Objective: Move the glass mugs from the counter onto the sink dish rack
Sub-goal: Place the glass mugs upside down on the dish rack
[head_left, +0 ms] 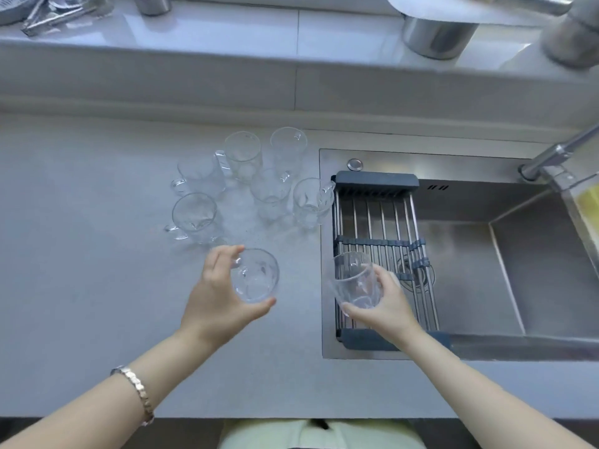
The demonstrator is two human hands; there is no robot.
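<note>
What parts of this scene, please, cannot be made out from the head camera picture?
- Whether the mug in the right hand touches the dish rack: its base is hidden by the hand.
- The sink drain: hidden behind rack bars.
- The steel items on the ledge: cut off by the top edge, blurred.
- The yellow object: cut off by the right edge.
- Overlapping clear mugs on the counter: outlines blend.

Both bare forearms reach forward, well apart. The left hand is curled around a glass mug, thumb below, fingers over the far side. A metal bracelet circles the left wrist. The right hand cups a second mug from the right, tilted, thumb under its base.
</note>
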